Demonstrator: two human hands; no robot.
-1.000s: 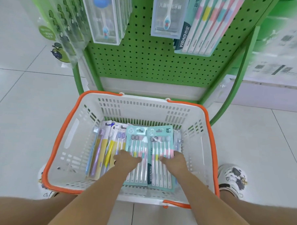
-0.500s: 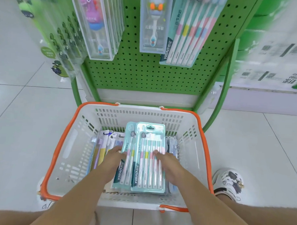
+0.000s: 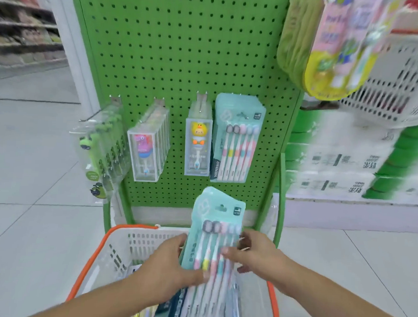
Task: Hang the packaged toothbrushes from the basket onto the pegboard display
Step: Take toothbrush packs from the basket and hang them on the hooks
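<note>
Shop aisle, pale grey tiled floor (image 3: 32, 222) with dark grout lines. Green pegboard (image 3: 184, 49) standing upright on a green frame, mostly bare holes up top, one row of hooks midway. Hung on that row, left to right: clear packs with green figures (image 3: 100, 148), clear boxes with a pink-purple figure (image 3: 147, 146), box with a yellow duck figure (image 3: 198, 146), teal toothbrush multipacks on the peg (image 3: 236, 140). Blurred shelving (image 3: 24, 25) far left. Stacked green-and-white cartons (image 3: 353, 169) right of the board, white crate (image 3: 392, 94) above them, blurred pink-yellow packs (image 3: 340, 44) hanging top right.

White basket with orange rim (image 3: 108, 249) on the floor below the board, more packs (image 3: 172, 307) lying inside. Teal toothbrush pack (image 3: 214, 230) held above the basket, tilted upright, hang hole on top, below the hung row and not touching the board. Left hand (image 3: 164, 271) gripping pack's left edge, thumb across the front. Right hand (image 3: 254, 253) pinching right edge, fingertips curled onto it. Motion blur on lower pack.
</note>
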